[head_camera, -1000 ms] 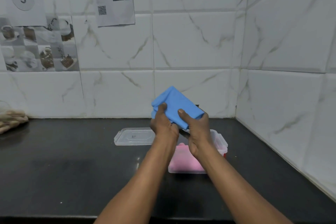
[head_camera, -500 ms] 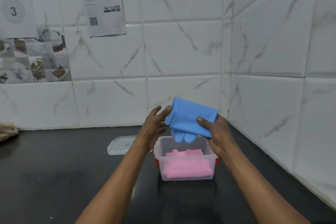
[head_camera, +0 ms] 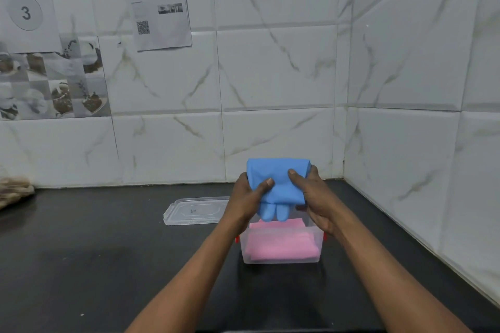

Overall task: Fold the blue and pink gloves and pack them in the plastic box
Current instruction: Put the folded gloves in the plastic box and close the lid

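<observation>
1. Both hands – left (head_camera: 247, 204), right (head_camera: 315, 201) – pinch the folded blue glove (head_camera: 277, 186), thumbs on its front.
2. It hangs above the box (head_camera: 281, 247), near the worktop's (head_camera: 108, 251) back right corner; the pink glove (head_camera: 281, 243) lies inside.
3. The lid (head_camera: 196, 210) lies left of the box.

Even, bright light; glare streaks on wall tiles (head_camera: 270, 67); edges bowed.

White marble-veined wall tiles (head_camera: 270, 70), black countertop (head_camera: 81, 265), taped paper notices (head_camera: 159, 3)
</observation>
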The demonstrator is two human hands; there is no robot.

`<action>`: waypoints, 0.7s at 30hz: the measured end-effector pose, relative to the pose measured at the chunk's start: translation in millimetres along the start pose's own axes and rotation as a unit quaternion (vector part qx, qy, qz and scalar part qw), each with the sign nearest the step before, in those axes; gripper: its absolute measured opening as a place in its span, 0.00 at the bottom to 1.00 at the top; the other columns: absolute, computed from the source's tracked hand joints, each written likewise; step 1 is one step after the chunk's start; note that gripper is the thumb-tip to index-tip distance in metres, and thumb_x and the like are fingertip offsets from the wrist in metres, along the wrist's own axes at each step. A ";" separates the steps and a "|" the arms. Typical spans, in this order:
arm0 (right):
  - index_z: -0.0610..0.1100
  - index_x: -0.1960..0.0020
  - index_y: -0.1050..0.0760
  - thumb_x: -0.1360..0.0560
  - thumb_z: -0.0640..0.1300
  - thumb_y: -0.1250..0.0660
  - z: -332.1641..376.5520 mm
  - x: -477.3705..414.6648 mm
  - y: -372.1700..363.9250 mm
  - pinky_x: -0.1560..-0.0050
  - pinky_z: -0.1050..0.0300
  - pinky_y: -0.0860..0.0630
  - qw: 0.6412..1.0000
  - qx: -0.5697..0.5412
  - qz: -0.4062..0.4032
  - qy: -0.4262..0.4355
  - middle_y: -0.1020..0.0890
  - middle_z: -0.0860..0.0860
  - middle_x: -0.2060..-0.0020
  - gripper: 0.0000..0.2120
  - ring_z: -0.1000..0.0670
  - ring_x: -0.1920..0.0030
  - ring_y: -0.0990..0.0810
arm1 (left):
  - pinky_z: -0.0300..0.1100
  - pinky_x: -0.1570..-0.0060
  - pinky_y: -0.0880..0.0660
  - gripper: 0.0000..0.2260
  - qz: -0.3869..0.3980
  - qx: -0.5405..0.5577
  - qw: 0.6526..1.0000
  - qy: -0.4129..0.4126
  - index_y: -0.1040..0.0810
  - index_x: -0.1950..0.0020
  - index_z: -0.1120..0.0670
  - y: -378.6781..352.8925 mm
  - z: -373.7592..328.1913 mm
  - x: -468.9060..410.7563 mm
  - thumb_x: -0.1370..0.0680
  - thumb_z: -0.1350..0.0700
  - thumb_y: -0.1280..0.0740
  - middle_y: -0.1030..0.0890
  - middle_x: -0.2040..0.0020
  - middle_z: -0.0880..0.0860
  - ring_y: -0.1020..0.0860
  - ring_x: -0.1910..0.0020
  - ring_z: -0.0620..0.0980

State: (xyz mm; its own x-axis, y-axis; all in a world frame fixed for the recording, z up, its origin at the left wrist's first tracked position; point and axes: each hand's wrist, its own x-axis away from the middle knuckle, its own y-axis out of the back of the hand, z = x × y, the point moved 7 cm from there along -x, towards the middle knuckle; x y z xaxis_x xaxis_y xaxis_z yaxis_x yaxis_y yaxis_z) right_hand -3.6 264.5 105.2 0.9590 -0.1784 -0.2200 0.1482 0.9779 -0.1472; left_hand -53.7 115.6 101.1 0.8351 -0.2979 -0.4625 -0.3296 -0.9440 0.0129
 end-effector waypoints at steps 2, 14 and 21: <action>0.53 0.36 0.33 0.22 0.51 0.33 -3.1 0.5 -1.1 0.44 0.33 0.22 0.999 -0.017 0.036 -0.013 0.20 0.50 0.41 0.16 0.44 0.42 0.18 | 0.46 0.51 0.19 0.13 -0.019 0.029 0.999 0.013 0.21 0.41 0.55 0.5 1.7 0.1 0.24 0.53 0.28 0.15 0.46 0.53 0.17 0.46 0.54; 0.43 0.36 0.25 0.20 0.43 0.34 -9.0 -0.8 20.0 0.47 0.39 0.19 0.999 -0.035 -0.007 0.009 0.17 0.42 0.42 0.14 0.41 0.44 0.17 | 0.47 0.53 0.21 0.12 0.031 0.015 0.987 0.156 0.21 0.41 0.56 1.6 -0.5 -3.1 0.22 0.53 0.33 0.16 0.46 0.55 0.18 0.52 0.51; 0.39 0.35 0.27 0.20 0.40 0.36 -23.6 -7.5 15.0 0.62 0.48 0.18 0.979 0.163 0.009 -0.122 0.19 0.41 0.48 0.14 0.45 0.53 0.19 | 0.42 0.72 0.23 0.11 0.015 -0.056 0.966 0.251 0.25 0.40 0.62 5.0 25.7 11.7 0.22 0.60 0.37 0.20 0.51 0.60 0.20 0.60 0.53</action>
State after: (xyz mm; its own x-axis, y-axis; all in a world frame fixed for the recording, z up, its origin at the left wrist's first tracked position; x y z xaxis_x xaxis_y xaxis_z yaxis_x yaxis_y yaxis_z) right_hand -14.2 277.9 81.8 0.9853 -0.1690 0.0231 0.1623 0.9704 0.1790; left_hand -56.9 111.0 73.0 0.9437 -0.3295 0.0284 -0.3304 -0.9351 0.1279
